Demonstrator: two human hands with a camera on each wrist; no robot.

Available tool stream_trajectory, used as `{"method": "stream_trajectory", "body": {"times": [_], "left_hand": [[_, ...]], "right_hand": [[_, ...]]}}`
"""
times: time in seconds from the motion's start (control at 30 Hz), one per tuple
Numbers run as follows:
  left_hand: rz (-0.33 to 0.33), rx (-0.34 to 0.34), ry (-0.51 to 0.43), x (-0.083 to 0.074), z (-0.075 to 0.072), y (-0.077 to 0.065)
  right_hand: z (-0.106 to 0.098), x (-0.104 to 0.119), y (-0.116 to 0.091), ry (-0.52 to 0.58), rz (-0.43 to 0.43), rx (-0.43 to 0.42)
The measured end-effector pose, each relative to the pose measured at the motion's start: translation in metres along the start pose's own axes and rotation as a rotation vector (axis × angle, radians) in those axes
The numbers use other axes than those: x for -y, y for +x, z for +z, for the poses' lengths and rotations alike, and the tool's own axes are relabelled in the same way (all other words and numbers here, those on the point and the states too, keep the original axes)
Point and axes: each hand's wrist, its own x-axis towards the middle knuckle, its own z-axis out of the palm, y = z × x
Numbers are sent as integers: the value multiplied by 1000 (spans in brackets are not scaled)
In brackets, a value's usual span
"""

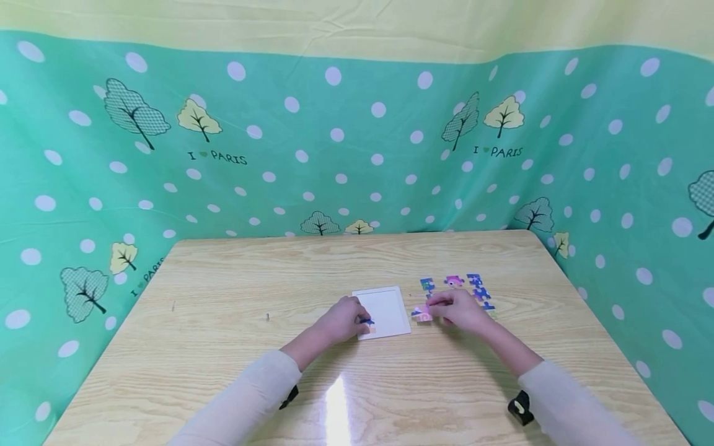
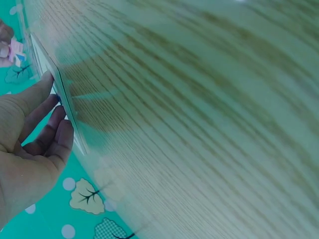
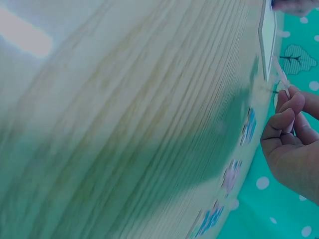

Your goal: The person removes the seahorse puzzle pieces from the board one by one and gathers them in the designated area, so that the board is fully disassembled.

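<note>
My left hand [image 1: 347, 319] is at the lower left corner of a white puzzle tray [image 1: 390, 310]. Its curled thumb and fingertips hold a small blue and peach puzzle piece [image 1: 372, 329] low over the tray floor; the fingers partly cover it. In the left wrist view, the fingertips are right at the tray's edge [image 2: 62, 89]. Just right of the tray, my right hand [image 1: 458, 310] pinches a pink puzzle piece [image 1: 423, 314] between thumb and fingers. That piece appears tilted and nearly edge-on in the right wrist view [image 3: 280, 73].
Beyond the right hand lie several loose pieces, among them a pink one [image 1: 454, 281], a blue one [image 1: 426, 284] and another blue one [image 1: 481, 293]. They rest on a wood-grain table [image 1: 234, 347]. A green dotted curtain [image 1: 279, 155] stands behind and along the sides.
</note>
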Motion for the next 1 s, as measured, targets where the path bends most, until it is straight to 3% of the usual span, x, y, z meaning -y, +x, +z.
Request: {"method": "stream_trajectory", "body": {"times": [0.27,0.4,1.0], "left_hand": [[42,-19,-6,6,3,1],[2,-4,-15,-1,-1,-2],[-3,-3,6,-1,-1,-1]], "right_hand": [[-17,-11,-4,-45,-10,-3],[-23,-16,-7,-74,-8,-4],[-41,-29,-14,-88,59,-38]]}}
